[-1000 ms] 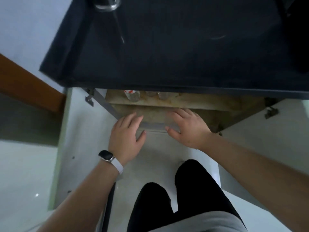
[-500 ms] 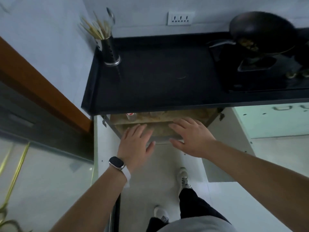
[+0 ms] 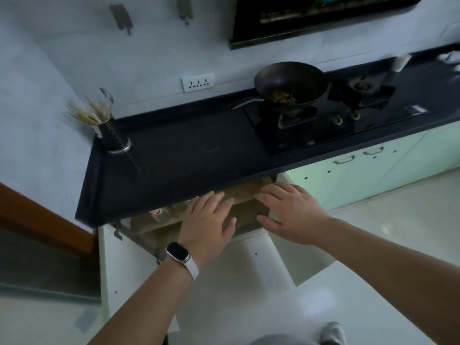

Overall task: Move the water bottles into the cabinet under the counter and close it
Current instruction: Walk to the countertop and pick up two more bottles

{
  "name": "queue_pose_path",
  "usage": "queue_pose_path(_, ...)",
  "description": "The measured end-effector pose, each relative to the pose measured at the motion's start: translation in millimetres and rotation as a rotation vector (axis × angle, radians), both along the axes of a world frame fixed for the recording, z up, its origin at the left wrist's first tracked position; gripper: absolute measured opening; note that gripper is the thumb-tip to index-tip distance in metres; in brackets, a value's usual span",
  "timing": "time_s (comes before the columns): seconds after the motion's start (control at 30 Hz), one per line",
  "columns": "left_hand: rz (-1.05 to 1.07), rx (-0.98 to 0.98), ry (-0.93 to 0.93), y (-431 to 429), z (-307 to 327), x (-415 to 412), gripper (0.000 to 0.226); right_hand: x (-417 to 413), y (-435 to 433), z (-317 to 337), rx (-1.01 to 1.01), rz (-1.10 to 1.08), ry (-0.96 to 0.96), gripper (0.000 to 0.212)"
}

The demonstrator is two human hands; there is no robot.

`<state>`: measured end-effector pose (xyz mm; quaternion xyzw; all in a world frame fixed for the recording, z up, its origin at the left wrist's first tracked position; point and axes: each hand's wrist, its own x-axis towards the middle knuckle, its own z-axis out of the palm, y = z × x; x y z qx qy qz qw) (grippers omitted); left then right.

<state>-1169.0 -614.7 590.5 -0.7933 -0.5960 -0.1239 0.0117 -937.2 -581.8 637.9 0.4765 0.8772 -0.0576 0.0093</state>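
Head view: left hand [image 3: 207, 221] and right hand [image 3: 292, 212], fingers flat, released, holding nothing, spread between open white cabinet doors [image 3: 117, 270]. Clear plastic water bottles [image 3: 159, 214] stand inside under black stone tabletop [image 3: 186, 158]. Stowing looks done; next, swing both doors shut.

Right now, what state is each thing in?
left cabinet door, open.
right cabinet door, open.
water bottles, inside the cabinet, on its shelf.
left hand, open, empty.
right hand, open, empty.
wok, on the stove, food inside.
green cabinet doors, shut.
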Motion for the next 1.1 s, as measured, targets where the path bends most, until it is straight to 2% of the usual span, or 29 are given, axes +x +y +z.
queue_pose_path(0.13,-0.034,0.018,-0.005,16,17,72,0.049,77,2,11,0.032,-0.028,-0.008,0.063)
queue_pose_path(0.27,-0.091,-0.011,-0.019,34,32,163,0.052,169,8,14,0.074,-0.121,0.01,0.059)
queue_pose_path(0.67,-0.428,0.136,0.003,91,45,445,0.047,444,-10,19,0.126,-0.435,0.084,0.057)
queue_pose_path(1.1,-0.757,0.236,-0.022,134,58,634,0.047,597,-42,26,0.194,-0.775,0.117,0.062)
